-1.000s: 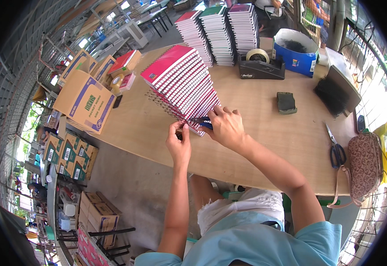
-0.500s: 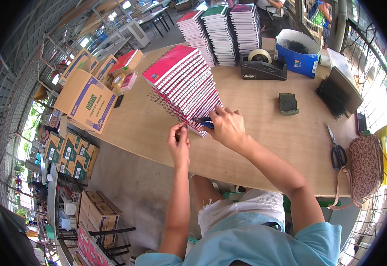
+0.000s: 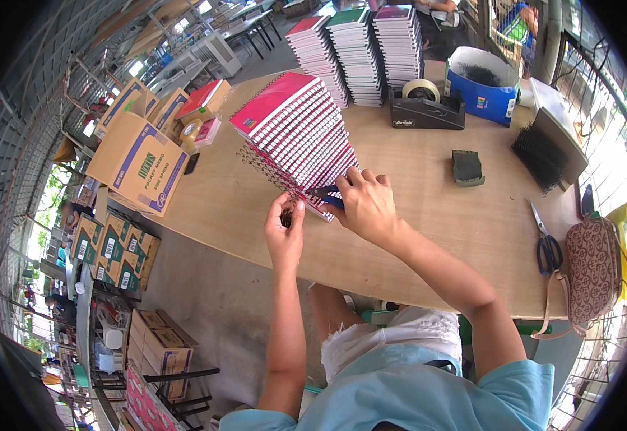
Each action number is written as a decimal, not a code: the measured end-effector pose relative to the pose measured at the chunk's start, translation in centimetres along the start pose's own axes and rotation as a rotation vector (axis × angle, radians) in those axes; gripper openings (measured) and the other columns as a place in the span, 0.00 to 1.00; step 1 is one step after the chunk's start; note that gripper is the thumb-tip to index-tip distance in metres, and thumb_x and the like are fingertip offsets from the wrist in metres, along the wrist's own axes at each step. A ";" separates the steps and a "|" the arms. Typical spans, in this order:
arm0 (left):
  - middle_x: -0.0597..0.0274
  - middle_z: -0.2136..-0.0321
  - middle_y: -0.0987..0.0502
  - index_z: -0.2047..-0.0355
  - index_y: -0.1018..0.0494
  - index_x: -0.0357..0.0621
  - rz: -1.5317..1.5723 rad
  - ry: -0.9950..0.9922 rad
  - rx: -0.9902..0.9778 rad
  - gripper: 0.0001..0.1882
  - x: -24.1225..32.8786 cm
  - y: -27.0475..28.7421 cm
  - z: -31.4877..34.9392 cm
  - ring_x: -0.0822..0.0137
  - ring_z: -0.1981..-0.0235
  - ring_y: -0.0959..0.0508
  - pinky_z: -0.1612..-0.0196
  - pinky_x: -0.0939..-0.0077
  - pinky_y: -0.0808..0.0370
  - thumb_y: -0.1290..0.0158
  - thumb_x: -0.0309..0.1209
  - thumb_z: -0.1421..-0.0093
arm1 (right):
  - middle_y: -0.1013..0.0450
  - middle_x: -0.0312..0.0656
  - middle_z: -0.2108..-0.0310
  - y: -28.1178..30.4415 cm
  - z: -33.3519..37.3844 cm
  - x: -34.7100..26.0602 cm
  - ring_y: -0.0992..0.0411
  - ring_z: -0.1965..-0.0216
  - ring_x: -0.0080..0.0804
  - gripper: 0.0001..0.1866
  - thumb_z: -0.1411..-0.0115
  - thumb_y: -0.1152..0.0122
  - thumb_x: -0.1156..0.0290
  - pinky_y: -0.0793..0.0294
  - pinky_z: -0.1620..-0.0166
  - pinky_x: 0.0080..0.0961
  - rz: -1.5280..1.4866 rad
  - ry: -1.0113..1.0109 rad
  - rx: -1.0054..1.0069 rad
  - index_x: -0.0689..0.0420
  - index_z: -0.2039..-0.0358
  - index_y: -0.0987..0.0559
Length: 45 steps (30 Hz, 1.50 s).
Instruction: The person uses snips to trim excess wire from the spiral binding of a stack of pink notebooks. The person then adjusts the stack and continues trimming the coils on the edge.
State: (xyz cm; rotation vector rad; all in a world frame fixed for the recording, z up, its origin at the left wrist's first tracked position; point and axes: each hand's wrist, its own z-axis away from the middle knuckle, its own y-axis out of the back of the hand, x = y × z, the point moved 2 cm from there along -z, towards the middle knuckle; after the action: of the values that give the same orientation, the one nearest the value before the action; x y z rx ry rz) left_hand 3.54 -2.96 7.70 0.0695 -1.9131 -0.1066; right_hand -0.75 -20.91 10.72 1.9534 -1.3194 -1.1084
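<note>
A tall stack of spiral-bound notebooks point(image 3: 292, 118) with a red cover on top stands on the table, its wire coils toward the left. My right hand point(image 3: 369, 207) is closed around dark-blue-handled pliers point(image 3: 333, 200), whose jaws are at the coil edge low in the stack. Beside that edge, the fingers of my left hand point(image 3: 283, 233) are curled, thumb and fingertips by the lower coils. Something small and dark point(image 3: 286, 218) sits inside those fingers; it is too small to name. The exact contact of jaws and wire is hidden.
Three notebook stacks point(image 3: 353, 61) stand at the back, next to a tape dispenser point(image 3: 428, 115) and a blue box point(image 3: 482, 93). To the right lie a dark block point(image 3: 467, 168), scissors point(image 3: 545, 241) and a patterned pouch point(image 3: 592, 269). Cardboard boxes point(image 3: 141, 165) line the left edge.
My left hand has shifted slightly left and up, its thumb lifting so the dark bit inside shows. My right hand and the pliers have moved only a little.
</note>
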 end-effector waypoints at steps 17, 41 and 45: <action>0.66 0.70 0.22 0.60 0.26 0.32 -0.215 -0.168 0.078 0.11 0.7 -0.7 -0.4 0.79 0.71 0.28 0.66 0.83 0.30 0.42 0.30 0.36 | 0.22 0.46 0.72 -0.2 -0.6 0.0 0.21 0.71 0.44 0.24 0.47 0.32 0.48 0.23 0.67 0.43 -0.057 -0.059 -0.157 0.60 0.70 0.21; 0.66 0.69 0.23 0.59 0.26 0.32 -0.168 -0.155 0.119 0.10 0.8 -0.4 -0.6 0.80 0.70 0.29 0.68 0.82 0.31 0.44 0.28 0.35 | 0.25 0.47 0.62 1.1 -0.6 0.7 0.22 0.64 0.48 0.27 0.47 0.33 0.47 0.24 0.65 0.48 -0.060 -0.038 0.050 0.61 0.65 0.21; 0.64 0.66 0.22 0.57 0.26 0.32 -0.253 -0.236 0.118 0.11 1.7 -0.6 -0.6 0.77 0.67 0.27 0.63 0.81 0.29 0.43 0.28 0.35 | 0.26 0.45 0.63 1.1 -0.8 0.0 0.24 0.61 0.47 0.26 0.49 0.31 0.47 0.24 0.62 0.47 0.036 0.022 0.095 0.59 0.65 0.21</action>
State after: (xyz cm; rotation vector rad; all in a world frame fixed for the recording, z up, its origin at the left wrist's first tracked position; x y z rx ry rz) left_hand 3.49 -3.74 9.41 0.3947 -2.1382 -0.1785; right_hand -0.61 -21.33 12.01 1.9951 -1.4138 -1.0215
